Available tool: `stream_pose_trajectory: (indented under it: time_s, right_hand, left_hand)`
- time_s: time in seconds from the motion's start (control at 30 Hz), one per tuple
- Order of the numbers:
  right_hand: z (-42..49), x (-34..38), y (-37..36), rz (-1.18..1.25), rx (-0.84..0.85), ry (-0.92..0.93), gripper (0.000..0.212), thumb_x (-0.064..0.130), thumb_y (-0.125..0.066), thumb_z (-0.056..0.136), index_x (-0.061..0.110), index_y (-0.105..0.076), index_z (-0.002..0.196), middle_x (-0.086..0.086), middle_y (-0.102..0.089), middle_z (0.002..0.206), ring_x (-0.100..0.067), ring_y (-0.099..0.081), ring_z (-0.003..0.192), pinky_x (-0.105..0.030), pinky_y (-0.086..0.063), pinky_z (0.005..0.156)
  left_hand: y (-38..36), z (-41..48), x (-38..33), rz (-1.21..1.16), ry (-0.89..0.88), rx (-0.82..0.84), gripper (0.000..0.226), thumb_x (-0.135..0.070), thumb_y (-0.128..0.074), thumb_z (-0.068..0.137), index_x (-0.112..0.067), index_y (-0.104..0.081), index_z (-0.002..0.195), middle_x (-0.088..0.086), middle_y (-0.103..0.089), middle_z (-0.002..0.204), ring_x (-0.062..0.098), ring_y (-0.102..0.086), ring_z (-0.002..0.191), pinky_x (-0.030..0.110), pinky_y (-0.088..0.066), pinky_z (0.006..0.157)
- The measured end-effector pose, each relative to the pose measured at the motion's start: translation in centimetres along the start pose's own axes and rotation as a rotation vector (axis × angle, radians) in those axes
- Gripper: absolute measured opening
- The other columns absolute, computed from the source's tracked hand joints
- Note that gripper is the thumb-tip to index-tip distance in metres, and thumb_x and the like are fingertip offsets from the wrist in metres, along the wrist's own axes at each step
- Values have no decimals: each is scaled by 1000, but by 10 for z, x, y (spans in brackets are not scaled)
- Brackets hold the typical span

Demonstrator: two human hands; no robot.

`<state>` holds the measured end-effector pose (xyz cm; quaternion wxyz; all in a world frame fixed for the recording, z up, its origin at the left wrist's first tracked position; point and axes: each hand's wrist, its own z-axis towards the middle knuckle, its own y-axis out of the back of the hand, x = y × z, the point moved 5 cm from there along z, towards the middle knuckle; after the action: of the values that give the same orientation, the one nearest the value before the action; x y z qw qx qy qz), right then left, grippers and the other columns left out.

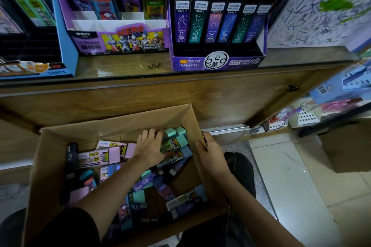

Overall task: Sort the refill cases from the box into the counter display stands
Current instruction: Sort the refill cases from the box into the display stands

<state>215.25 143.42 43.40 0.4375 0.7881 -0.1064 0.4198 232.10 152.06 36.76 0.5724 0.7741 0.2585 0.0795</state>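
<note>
An open cardboard box [50, 158] sits on the floor below the counter, filled with several loose refill cases in pink, green, blue and purple. My left hand [149, 146] reaches into the far part of the box and rests on a green refill case [174, 136]; whether its fingers curl round the case is hidden. My right hand [210, 152] grips the box's right wall at its rim. On the counter stand a purple constellation display stand [218, 62] holding several upright cases and a purple hero-themed display stand [120, 42].
The wooden counter front [140, 94] rises right behind the box. A blue display box [36, 72] sits at the counter's left, a scribbled white board [321, 16] at its right. Low shelves with packets [305, 116] and a tiled floor [291, 176] lie to the right.
</note>
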Motion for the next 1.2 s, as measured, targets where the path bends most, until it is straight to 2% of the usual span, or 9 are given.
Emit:
stream_pose_trajectory:
  time_s: [0.2,0.37,0.5,0.63,0.8,0.87,0.97,1.1,1.2]
  right_hand:
    - [1,0,0,12,5,1,29,16,-46,97,13,-49,126,-2,-60,110,-16,-56,99,-23,-40,78]
    - [1,-1,0,15,5,-1,28,17,-45,98,16,-49,126,7,-55,100,-8,-52,87,-18,-37,68]
    - [1,-2,-1,54,23,-21,29,18,-44,98,17,-48,126,6,-56,103,-7,-52,90,-16,-39,70]
    - [2,-3,-2,51,11,-27,30,17,-44,97,16,-49,127,1,-59,109,-9,-52,92,-23,-39,78]
    - [3,-4,-1,29,13,-33,31,17,-45,97,16,-48,128,-2,-58,114,-15,-55,101,-23,-39,80]
    - [2,2,3,-43,-55,5,35,17,-47,97,14,-46,131,-4,-50,121,-19,-50,112,-25,-40,88]
    - [-7,25,12,-109,-243,178,36,17,-51,95,14,-47,130,-4,-45,124,-16,-43,115,-29,-41,96]
    - [-9,62,10,364,-91,90,25,28,-54,94,21,-53,117,9,-57,111,0,-57,102,-10,-43,82]
    - [-9,91,7,669,47,-9,10,21,-56,93,22,-59,103,3,-67,101,-6,-67,88,-18,-51,74]
  left_hand:
    - [0,-7,-3,-132,35,45,72,-57,-63,78,-18,-36,133,9,-47,132,29,-49,117,38,-45,93]
    - [7,-11,7,-437,89,133,73,-53,-72,72,-20,-44,130,3,-58,123,23,-56,110,37,-48,87]
    - [8,-11,9,-600,51,163,45,-49,-62,84,-13,-56,110,6,-62,104,25,-58,98,35,-47,81]
    - [5,-14,10,-532,45,73,23,-28,-57,92,-10,-56,107,12,-63,100,30,-59,96,37,-45,77]
    - [20,-23,11,-521,51,-100,28,-26,-57,93,-10,-56,115,9,-66,107,27,-61,99,34,-47,78]
    - [34,-31,12,-652,74,-175,26,-24,-62,90,-10,-59,112,6,-66,102,22,-61,92,29,-44,71]
    - [53,-48,11,-1172,164,-144,26,-20,-68,85,-14,-60,109,0,-69,94,18,-65,82,20,-47,57]
    - [85,-72,1,-1544,148,-107,32,-24,-71,76,-25,-63,107,-5,-74,91,10,-70,76,18,-50,53]
    - [111,-84,-2,-1605,107,-142,26,-18,-69,78,-24,-64,103,-4,-75,90,10,-70,74,18,-51,53]
